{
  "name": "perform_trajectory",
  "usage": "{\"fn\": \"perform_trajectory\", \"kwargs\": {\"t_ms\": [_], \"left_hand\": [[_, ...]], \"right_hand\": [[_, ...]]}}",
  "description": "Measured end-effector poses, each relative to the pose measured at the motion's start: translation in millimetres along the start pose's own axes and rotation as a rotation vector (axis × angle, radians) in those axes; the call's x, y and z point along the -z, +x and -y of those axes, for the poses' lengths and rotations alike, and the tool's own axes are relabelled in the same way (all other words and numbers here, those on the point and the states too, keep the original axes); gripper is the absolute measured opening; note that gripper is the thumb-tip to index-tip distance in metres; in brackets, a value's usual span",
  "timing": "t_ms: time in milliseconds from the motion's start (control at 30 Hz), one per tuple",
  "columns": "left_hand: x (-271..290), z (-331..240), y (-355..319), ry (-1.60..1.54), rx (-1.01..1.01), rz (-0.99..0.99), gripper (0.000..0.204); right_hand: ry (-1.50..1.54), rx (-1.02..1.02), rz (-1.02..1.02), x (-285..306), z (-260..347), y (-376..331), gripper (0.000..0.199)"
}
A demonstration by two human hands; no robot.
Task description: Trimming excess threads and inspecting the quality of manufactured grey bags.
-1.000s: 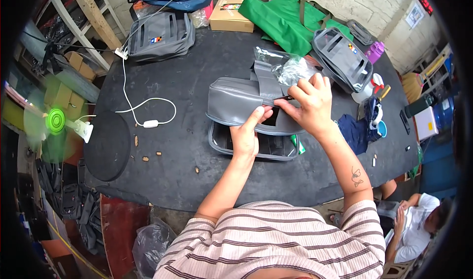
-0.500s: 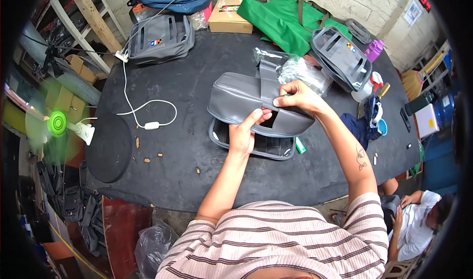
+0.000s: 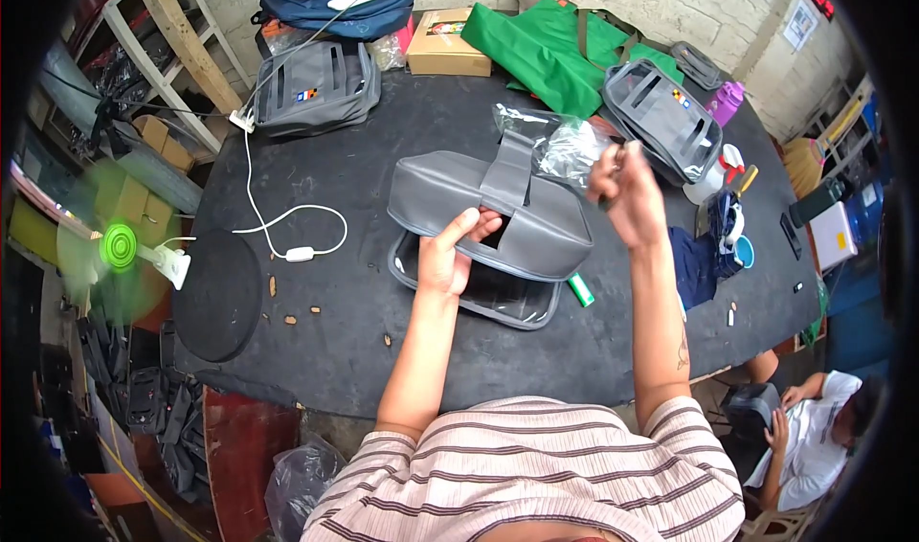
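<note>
A dark grey zippered bag [image 3: 440, 188] with a raised strap or flap [image 3: 512, 159] is tilted up over the middle of the black table. My left hand [image 3: 452, 252] grips its near side, thumb outside and fingers tucked into a dark opening. Below it shows the bag's other panel [image 3: 503, 298], clear and dark-rimmed, resting on the table. My right hand [image 3: 632, 192] is raised in the air to the right of the bag, apart from it; its fingers are curled and blurred by motion. Whether anything is in them I cannot make out.
Finished-looking grey bags [image 3: 321, 87] stand at the far left and far right [image 3: 662, 121]. Plastic wrap [image 3: 565, 154], a green cloth [image 3: 536, 49] and a cardboard box [image 3: 448, 49] lie behind. A white cable [image 3: 251, 178] crosses the left; a green fan [image 3: 119, 247] spins there. Another person [image 3: 814, 437] sits right.
My right hand has let go of the bag's strap and moved away to the right. The bag has shifted slightly left and nearer, still in my left hand.
</note>
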State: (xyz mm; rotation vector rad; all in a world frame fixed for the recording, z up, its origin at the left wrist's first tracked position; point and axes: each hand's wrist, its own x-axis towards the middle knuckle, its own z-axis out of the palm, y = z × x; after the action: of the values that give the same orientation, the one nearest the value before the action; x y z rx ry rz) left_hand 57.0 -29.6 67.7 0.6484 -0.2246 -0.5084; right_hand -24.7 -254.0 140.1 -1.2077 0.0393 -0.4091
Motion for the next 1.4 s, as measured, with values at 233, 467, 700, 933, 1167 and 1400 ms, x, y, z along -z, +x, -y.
{"fn": "perform_trajectory", "kwargs": {"t_ms": [233,467,700,933,1167,1400], "left_hand": [[-24.9,-34.0,5.5,0.09,0.009,0.078,0.026],[-29.4,-81.9,41.6,0.282,0.334,0.196,0.024],[-60.3,-82.1,118.6,1.168,0.184,0.176,0.062],[-81.3,-52.5,88.3,1.489,-0.555,0.464,0.018],[-73.2,-52.9,81.4,1.321,-0.246,0.326,0.027],[-68.8,-32.9,65.8,1.176,-0.428,0.212,0.013]], "right_hand": [[-1.156,0.349,0.015,-50.7,3.1,-19.4,0.029],[-0.694,-0.007,0.355,-52.6,16.6,-25.6,0.067],[-0.48,-0.024,-0.076,-72.7,-45.9,-30.6,0.079],[-0.449,0.001,-0.153,-67.3,-70.6,-29.6,0.073],[-0.283,0.015,-0.118,-49.9,-70.0,-25.2,0.052],[-0.345,0.013,-0.105,-47.9,-39.6,-20.1,0.025]]}}
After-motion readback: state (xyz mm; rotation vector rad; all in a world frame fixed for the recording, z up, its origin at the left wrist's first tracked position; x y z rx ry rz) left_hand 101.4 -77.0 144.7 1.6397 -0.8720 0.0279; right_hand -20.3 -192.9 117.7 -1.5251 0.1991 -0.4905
